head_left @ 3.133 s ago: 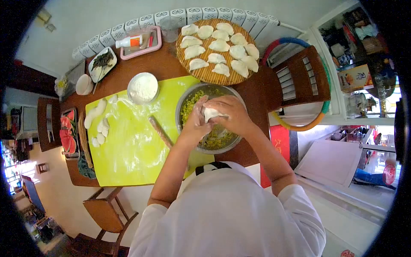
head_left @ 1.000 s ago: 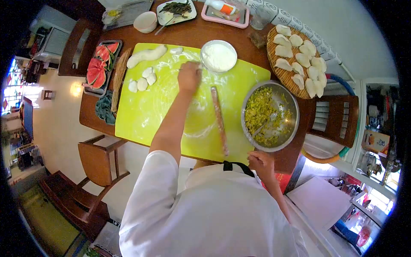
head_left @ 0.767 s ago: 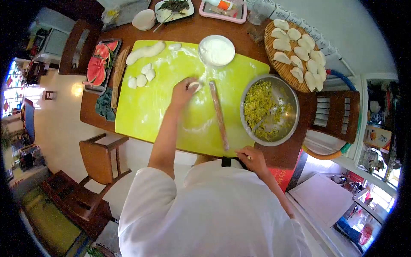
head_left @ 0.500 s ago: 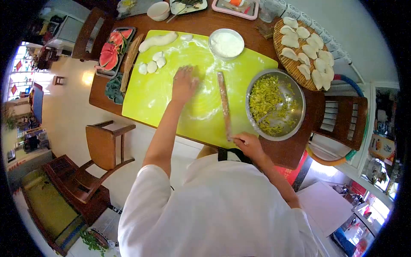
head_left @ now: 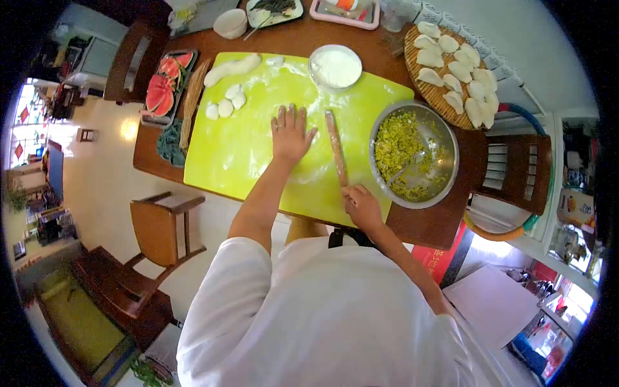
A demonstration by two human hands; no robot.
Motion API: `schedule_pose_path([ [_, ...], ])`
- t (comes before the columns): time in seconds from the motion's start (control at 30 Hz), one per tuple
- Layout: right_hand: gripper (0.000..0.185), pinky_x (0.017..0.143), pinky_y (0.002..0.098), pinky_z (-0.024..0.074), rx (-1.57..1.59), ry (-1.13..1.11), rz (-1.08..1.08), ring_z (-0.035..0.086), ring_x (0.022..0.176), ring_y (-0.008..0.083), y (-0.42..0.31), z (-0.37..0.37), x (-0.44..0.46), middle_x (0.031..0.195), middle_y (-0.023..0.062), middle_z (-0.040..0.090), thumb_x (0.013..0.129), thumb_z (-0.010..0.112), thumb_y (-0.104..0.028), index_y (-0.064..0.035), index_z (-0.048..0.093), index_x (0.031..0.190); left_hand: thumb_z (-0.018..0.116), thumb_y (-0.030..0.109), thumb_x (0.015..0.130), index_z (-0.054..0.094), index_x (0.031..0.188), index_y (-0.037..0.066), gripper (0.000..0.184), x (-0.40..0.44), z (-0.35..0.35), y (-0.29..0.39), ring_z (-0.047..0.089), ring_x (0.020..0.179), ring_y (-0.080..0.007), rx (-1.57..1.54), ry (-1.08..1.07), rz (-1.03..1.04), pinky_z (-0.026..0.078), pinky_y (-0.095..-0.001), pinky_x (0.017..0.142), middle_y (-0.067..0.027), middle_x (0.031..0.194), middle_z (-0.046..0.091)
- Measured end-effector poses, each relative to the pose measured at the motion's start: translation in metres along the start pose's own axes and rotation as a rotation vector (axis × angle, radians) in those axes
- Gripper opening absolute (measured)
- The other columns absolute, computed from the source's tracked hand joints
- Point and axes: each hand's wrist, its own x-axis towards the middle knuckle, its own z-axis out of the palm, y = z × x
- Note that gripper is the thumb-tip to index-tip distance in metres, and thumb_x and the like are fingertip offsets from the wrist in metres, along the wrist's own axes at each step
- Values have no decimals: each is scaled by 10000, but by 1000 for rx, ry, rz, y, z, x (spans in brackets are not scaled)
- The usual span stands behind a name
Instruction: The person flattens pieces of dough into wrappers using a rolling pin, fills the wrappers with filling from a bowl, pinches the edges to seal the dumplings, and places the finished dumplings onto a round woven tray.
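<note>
My left hand (head_left: 290, 137) lies palm down with its fingers spread over the floured green mat (head_left: 238, 151); whatever may be under the palm is hidden. My right hand (head_left: 362, 206) is wrapped round the near end of a wooden rolling pin (head_left: 336, 147), which points away from me across the mat. Several small dough pieces (head_left: 225, 107) and a longer dough roll (head_left: 233, 68) sit at the mat's far left. Toward the back stands a bowl of white flour (head_left: 336, 68). A steel bowl with chopped green filling (head_left: 401, 145) and a spoon is right of the pin.
A woven tray (head_left: 420, 69) of folded dumplings stands at the back right. On the left are a tray of cut watermelon (head_left: 161, 94) and a dark green cloth (head_left: 170, 143). A white bowl (head_left: 231, 23) and a pink-rimmed tray (head_left: 348, 20) line the far side. Chairs flank the table.
My left hand has shifted right and slightly nearer, and its fingers are now spread flat. My right hand has moved up and left, from the pin's tip to a fuller hold on it.
</note>
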Motion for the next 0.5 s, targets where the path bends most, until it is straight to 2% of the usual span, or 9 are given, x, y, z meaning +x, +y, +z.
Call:
schedule_pose_path([
  [0.03, 281, 738, 383, 468, -5, 17, 0, 573, 859, 297, -4, -1, 2, 956, 117, 576, 783, 609, -123, -88, 602, 1061, 438, 472, 882, 366, 1358, 117, 599, 1, 4, -2, 237, 1329, -343, -3, 12, 13, 201, -534, 1058, -163, 1417, 305],
  [0.1, 432, 842, 426, 448, -139, 93, 7, 504, 1024, 339, -14, 1, 4, 1078, 142, 531, 767, 630, -145, -88, 525, 1182, 498, 349, 869, 416, 1314, 106, 514, -1, 8, -10, 283, 1299, -344, -55, 53, 129, 235, -507, 1050, -147, 1383, 355],
  [0.13, 432, 842, 426, 448, -135, 115, 15, 504, 1024, 339, -14, 3, 7, 1078, 142, 531, 767, 630, -145, -88, 525, 1182, 527, 199, 832, 500, 1235, 99, 416, -1, 7, -15, 379, 1234, -335, -88, 145, 219, 300, -471, 1012, -125, 1301, 453],
  [0.2, 561, 905, 439, 413, -211, 214, 79, 442, 1094, 353, -18, 19, 17, 1165, 174, 464, 752, 633, -146, -62, 437, 1271, 522, 156, 817, 530, 1200, 98, 387, 1, 6, -40, 417, 1200, -330, -164, 143, 354, 322, -459, 992, -118, 1259, 490],
  [0.27, 572, 931, 438, 394, -248, 257, 181, 422, 1129, 364, -25, 36, 37, 1195, 177, 454, 757, 631, -157, -60, 423, 1282, 504, 67, 793, 589, 1128, 103, 348, -1, 2, -66, 495, 1122, -308, -270, 209, 469, 368, -428, 944, -104, 1166, 558],
  [0.37, 543, 938, 443, 390, -299, 306, 268, 417, 1141, 375, -34, 50, 68, 1206, 176, 454, 780, 600, -138, -58, 418, 1285, 537, 88, 779, 591, 1120, 87, 345, -8, -7, -114, 488, 1122, -315, -190, 161, 452, 357, -430, 961, -125, 1149, 564],
  [0.4, 525, 922, 440, 401, -355, 333, 302, 427, 1120, 374, -30, 58, 78, 1186, 173, 460, 791, 581, -122, -64, 419, 1287, 582, 158, 774, 538, 1189, 57, 430, -15, -36, -120, 425, 1191, -339, -354, 88, 338, 306, -457, 1008, -163, 1233, 506],
  [0.43, 508, 907, 437, 411, -410, 358, 335, 438, 1098, 373, -32, 63, 86, 1166, 170, 467, 802, 562, -105, -70, 420, 1289, 582, 158, 774, 538, 1189, 57, 430, -28, -39, -131, 425, 1191, -339, -364, 72, 345, 306, -457, 1008, -163, 1233, 506],
  [0.5, 492, 909, 444, 412, -396, 402, 370, 449, 1075, 379, -39, 67, 105, 1135, 179, 477, 801, 537, -80, -69, 434, 1282, 618, 251, 767, 406, 1300, 21, 618, -47, -44, -150, 305, 1283, -362, -285, 31, 179, 231, -497, 1046, -183, 1356, 385],
])
